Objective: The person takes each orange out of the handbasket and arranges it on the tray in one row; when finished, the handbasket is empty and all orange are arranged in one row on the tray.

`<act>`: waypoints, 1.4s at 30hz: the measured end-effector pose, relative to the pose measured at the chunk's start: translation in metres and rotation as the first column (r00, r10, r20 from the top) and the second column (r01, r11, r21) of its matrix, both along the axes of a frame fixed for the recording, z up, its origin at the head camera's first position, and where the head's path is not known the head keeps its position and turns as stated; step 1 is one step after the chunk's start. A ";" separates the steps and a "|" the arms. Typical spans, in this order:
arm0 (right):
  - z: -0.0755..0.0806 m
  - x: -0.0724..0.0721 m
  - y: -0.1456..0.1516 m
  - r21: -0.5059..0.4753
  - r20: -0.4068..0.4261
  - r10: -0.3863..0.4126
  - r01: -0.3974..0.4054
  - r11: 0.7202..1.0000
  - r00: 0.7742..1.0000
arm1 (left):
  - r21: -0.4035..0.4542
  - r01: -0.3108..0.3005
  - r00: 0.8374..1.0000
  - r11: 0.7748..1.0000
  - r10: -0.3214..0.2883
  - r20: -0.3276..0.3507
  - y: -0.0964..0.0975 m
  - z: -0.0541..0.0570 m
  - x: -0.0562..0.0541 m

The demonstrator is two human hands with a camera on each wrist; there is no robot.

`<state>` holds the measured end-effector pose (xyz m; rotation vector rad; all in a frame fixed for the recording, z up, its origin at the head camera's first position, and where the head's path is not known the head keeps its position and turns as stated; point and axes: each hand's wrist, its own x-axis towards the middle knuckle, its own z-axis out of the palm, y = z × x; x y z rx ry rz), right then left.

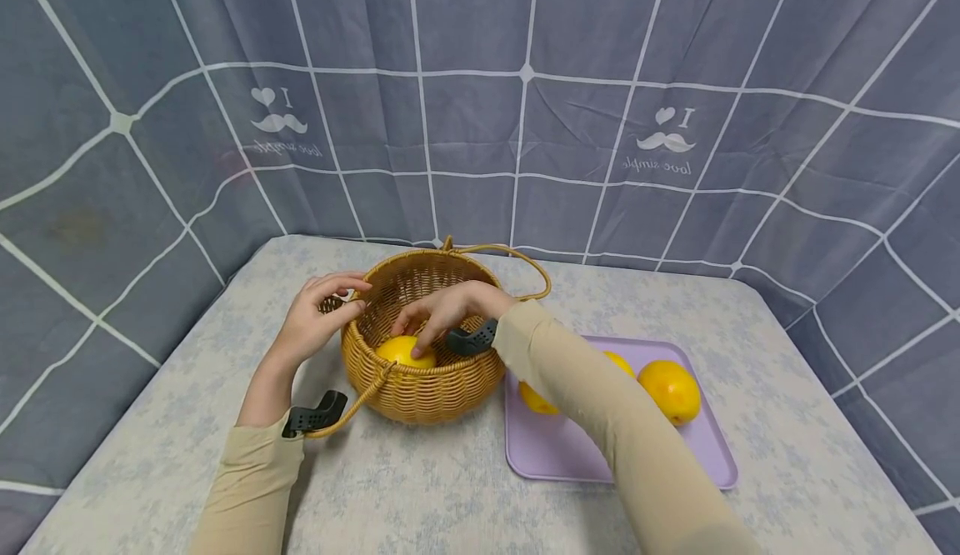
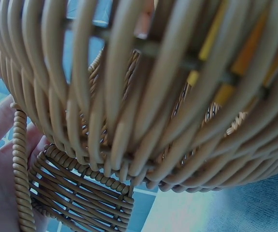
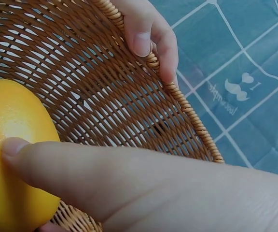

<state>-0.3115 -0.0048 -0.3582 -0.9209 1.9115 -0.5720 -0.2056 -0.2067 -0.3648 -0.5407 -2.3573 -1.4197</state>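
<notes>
A round wicker basket (image 1: 427, 397) stands on the table with a yellow-orange orange (image 1: 396, 349) inside, near its front left wall. My left hand (image 1: 318, 317) grips the basket's left rim, and the right wrist view shows its thumb (image 3: 142, 44) over the edge on the inner side. Reaching down into the basket, my right hand (image 1: 448, 309) holds the orange, with the thumb (image 3: 47, 157) on the fruit's surface. Its other fingers are mostly hidden in the right wrist view. Wicker weave (image 2: 129, 87) fills most of the left wrist view.
Right of the basket lies a light purple tray (image 1: 558, 453) with several oranges (image 1: 670, 392), partly covered by my right sleeve. One basket handle (image 1: 536, 267) leans out to the back right; the other crosses near my left wrist. A grey checked curtain (image 1: 480, 122) hangs behind the table.
</notes>
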 end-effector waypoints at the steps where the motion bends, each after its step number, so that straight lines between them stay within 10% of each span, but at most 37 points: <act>1: 0.000 0.000 0.000 -0.001 0.006 -0.003 0.003 1.000 1.000 | -0.001 0.000 1.000 1.000 0.000 -0.002 0.000 0.000 0.000; 17: 0.000 -0.002 -0.002 -0.040 0.025 0.134 -0.133 0.990 0.991 | -0.015 -0.015 1.000 1.000 0.015 0.008 0.001 0.002 0.002; 26: 0.000 0.001 -0.002 -0.005 0.139 0.026 -0.025 1.000 0.990 | 0.011 -0.012 1.000 1.000 0.012 0.008 -0.012 -0.024 -0.021; 34: 0.001 0.002 -0.002 0.014 0.175 0.007 -0.010 1.000 0.984 | 0.034 0.003 1.000 0.999 -0.003 -0.002 -0.014 -0.026 -0.023; 42: 0.003 0.000 -0.002 -0.014 0.003 0.038 -0.038 0.999 0.999 | 0.027 -0.006 1.000 1.000 0.006 0.004 -0.014 -0.027 -0.024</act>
